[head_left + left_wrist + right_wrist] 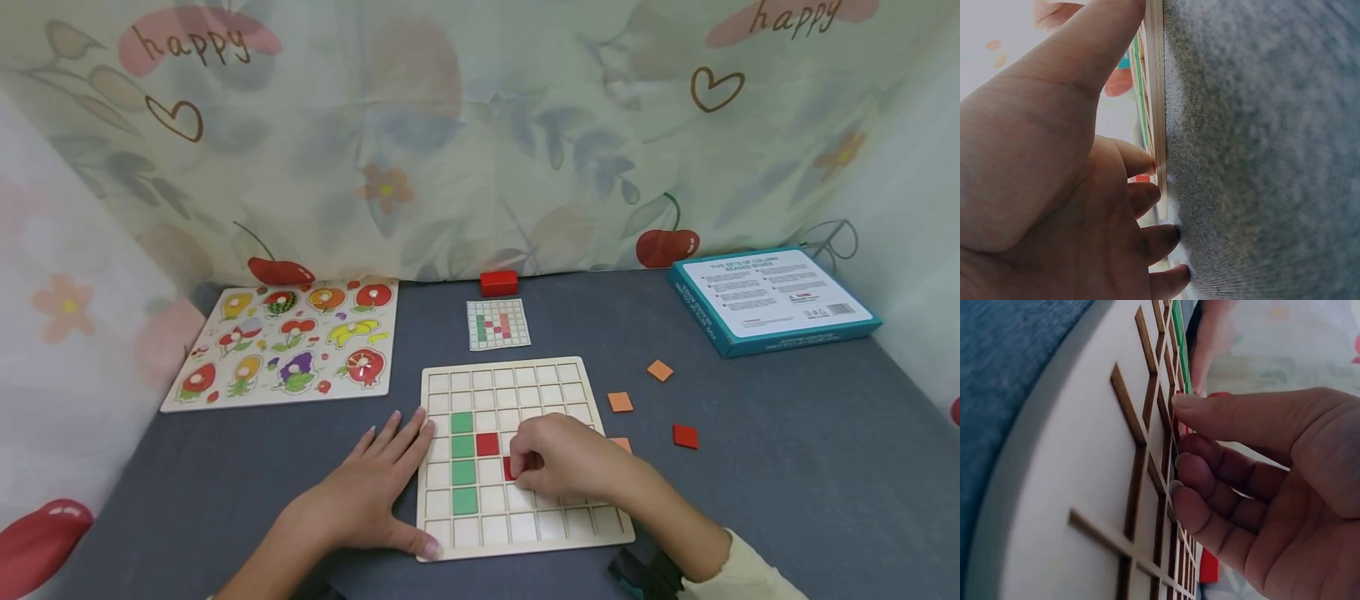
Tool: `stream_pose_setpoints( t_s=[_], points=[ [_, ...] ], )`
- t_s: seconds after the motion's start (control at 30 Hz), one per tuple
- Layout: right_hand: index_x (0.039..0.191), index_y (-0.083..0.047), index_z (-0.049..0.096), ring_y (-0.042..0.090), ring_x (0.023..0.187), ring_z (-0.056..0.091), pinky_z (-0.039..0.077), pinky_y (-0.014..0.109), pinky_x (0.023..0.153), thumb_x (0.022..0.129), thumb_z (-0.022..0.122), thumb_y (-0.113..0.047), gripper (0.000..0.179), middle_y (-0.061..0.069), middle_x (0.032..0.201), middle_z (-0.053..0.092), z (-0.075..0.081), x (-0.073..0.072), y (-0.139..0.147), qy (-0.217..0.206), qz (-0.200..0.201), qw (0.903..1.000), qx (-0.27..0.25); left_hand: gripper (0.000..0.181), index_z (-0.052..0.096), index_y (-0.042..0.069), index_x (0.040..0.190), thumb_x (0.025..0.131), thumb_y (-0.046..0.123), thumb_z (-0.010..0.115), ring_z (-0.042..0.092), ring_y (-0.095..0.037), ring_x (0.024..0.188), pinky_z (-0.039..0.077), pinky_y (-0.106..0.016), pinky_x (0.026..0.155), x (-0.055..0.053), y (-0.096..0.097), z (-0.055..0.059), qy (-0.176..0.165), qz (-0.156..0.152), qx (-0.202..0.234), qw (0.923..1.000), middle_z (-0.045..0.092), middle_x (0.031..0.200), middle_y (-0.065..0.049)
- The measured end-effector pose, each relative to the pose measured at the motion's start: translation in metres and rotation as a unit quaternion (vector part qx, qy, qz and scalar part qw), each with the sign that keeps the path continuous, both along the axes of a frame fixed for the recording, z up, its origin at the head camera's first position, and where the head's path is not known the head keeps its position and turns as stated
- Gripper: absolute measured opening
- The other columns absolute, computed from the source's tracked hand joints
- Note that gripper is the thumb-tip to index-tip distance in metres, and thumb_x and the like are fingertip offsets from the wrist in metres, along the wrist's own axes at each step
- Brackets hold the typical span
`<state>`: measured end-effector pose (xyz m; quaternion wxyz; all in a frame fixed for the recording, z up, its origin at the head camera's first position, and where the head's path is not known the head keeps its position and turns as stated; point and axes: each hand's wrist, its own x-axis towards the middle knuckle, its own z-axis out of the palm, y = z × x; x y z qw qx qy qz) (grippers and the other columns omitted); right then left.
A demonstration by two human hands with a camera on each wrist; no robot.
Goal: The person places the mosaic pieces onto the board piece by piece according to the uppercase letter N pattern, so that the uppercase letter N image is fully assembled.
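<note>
A wooden grid board lies on the dark table. A column of green tiles and one red tile sit in its cells. With curled fingers my right hand pinches another red tile at a cell in the board's middle. That tile is partly hidden by the fingertips; in the right wrist view a sliver of red shows beside the thumb. My left hand rests spread at the board's left edge, thumb at the near corner. In the left wrist view its fingers touch the board's side.
Loose orange tiles and a red tile lie right of the board. Beyond it are a pattern card and a red block. A fruit puzzle board lies far left, a teal-edged box far right.
</note>
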<state>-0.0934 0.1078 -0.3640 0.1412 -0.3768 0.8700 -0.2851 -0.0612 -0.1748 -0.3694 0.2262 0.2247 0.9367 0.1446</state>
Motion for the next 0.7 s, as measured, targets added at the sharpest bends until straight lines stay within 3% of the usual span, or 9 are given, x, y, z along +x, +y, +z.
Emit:
stream_pose_setpoints(
  t_s=[0.27, 0.53, 0.7],
  points=[
    [0.076, -0.023, 0.066, 0.005, 0.069, 0.051, 0.046, 0.026, 0.064, 0.085, 0.073, -0.003, 0.024, -0.016, 0.073, 0.053, -0.002, 0.002, 0.020, 0.015, -0.040, 0.9991, -0.006, 0.132, 0.016, 0.018, 0.162, 0.062, 0.084, 0.070, 0.000, -0.033, 0.152, 0.005, -0.060, 0.117, -0.001, -0.001, 0.000, 0.004, -0.003, 0.001, 1.0000, 0.005, 0.168, 0.000],
    [0.081, -0.021, 0.069, 0.004, 0.068, 0.052, 0.047, 0.026, 0.061, 0.087, 0.074, -0.003, 0.019, -0.015, 0.076, 0.056, 0.000, -0.003, 0.065, 0.022, -0.084, 0.9957, -0.034, 0.132, 0.017, 0.017, 0.162, 0.062, 0.084, 0.071, 0.000, -0.033, 0.152, 0.005, -0.060, 0.117, 0.000, -0.001, 0.001, 0.004, -0.003, 0.005, 1.0000, 0.006, 0.168, -0.001],
    [0.083, -0.020, 0.069, 0.004, 0.064, 0.051, 0.045, 0.026, 0.058, 0.086, 0.078, -0.008, 0.015, -0.013, 0.071, 0.054, 0.005, -0.006, 0.094, 0.024, -0.125, 0.9919, -0.010, 0.131, 0.017, 0.017, 0.162, 0.063, 0.083, 0.071, 0.001, -0.033, 0.152, 0.005, -0.060, 0.117, 0.000, -0.001, 0.001, 0.006, -0.004, 0.007, 1.0000, 0.006, 0.168, -0.002]
  ],
)
